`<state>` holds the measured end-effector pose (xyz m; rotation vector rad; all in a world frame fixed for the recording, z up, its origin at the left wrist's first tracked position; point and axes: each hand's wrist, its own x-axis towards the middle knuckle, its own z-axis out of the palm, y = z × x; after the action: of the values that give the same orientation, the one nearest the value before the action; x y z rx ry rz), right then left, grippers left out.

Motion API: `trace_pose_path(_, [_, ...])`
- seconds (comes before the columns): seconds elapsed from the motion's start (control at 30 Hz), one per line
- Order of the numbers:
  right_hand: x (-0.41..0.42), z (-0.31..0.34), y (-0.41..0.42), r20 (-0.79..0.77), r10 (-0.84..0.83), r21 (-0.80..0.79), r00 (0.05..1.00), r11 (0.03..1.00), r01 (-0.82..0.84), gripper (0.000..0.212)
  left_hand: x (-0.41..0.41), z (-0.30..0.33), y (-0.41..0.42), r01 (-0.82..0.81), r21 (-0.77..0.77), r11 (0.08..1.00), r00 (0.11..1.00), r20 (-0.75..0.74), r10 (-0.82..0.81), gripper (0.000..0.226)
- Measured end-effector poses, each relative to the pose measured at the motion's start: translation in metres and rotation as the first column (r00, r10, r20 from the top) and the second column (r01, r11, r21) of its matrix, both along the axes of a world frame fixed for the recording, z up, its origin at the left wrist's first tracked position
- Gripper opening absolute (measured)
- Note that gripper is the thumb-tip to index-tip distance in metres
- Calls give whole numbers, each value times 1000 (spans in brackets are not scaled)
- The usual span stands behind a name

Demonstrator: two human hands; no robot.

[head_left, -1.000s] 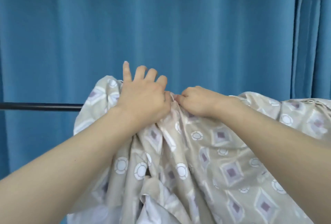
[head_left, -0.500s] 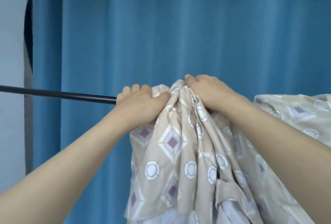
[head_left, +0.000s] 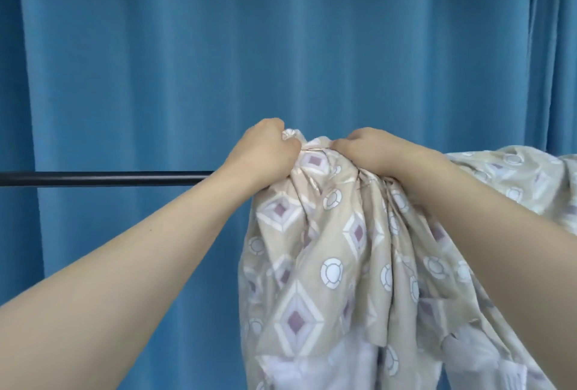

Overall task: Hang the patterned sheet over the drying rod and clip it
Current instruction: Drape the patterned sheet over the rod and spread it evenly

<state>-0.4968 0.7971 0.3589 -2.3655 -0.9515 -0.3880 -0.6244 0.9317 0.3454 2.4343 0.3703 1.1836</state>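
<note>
Hands [head_left: 265, 152] [head_left: 371, 149] gripping bunched sheet [head_left: 315, 243]

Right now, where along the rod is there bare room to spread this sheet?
The rod is bare from the left hand out to the frame's left edge. Rightward is crowded: the patterned sheet bunches under both hands, right hand included, and drapes on to the right edge.

We see the black drying rod [head_left: 103, 178] running level from nine o'clock toward centre, where the beige patterned sheet [head_left: 315, 252] drapes bunched over it, spreading along toward three o'clock and hanging down toward six.
</note>
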Motion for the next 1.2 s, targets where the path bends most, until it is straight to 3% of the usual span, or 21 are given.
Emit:
trace_pose_path(0.13, [-13,1,-2,54,-157,-76,986,984,161,59,-19,15,40,118,-331,936,978,204,-51,9])
trace_pose_path(0.23, [-28,5,12,135,-186,-136,973,969,205,50,-34,36,68,267,-565,781,937,342,-73,21])
trace_pose_path(0.3, [-45,10,25,224,-183,-159,957,962,221,38,-42,44,82,392,-650,651,897,428,-113,19])
trace_pose_path(0.37, [-64,14,37,283,-120,-174,951,969,174,37,-47,39,89,401,-672,622,906,391,-161,14])
trace_pose_path(0.47, [-84,12,42,123,59,-188,991,982,-36,55,-48,23,90,261,-582,770,964,199,-176,21])
trace_pose_path(0.53, [-88,6,42,66,87,-270,994,961,-66,67,-52,16,84,142,-403,904,989,91,-115,24])
trace_pose_path(0.6, [-82,-3,42,82,65,-336,994,941,-34,59,-58,10,77,41,-162,986,999,-10,-43,10])
trace_pose_path(0.63, [-77,-7,42,99,51,-328,994,944,-15,55,-63,3,73,11,-38,999,1000,-12,-12,3])
trace_pose_path(0.7, [-71,-11,42,124,18,-250,992,968,14,57,-76,-19,67,-16,139,990,993,121,-1,13])
trace_pose_path(0.77, [-67,-14,42,118,6,-157,993,987,13,57,-96,-47,56,6,185,983,969,241,-52,20])
trace_pose_path(0.83, [-65,-12,45,143,8,-108,990,994,8,57,-112,-72,46,3,147,989,1000,7,-4,42])
trace_pose_path(0.9, [-68,-10,54,201,-2,-99,980,995,22,54,-113,-85,41,23,66,998,930,-368,3,63])
trace_pose_path(0.97, [-74,-5,66,277,-26,-61,961,997,45,52,-109,-85,43,153,-164,975,841,-497,-215,51])
trace_pose_path(1.03, [-76,1,74,305,-67,50,950,997,55,53,-108,-78,46,277,-450,849,803,-377,-461,34])
trace_pose_path(1.07, [-74,4,75,299,-79,111,951,993,48,53,-106,-67,50,347,-569,746,814,-212,-541,28])
trace_pose_path(1.13, [-71,7,73,241,-80,172,967,984,39,54,-111,-38,62,525,-664,532,813,207,-545,17])
trace_pose_path(1.2, [-66,7,70,88,4,214,996,976,-23,53,-110,-9,89,657,-640,399,753,521,-402,26])
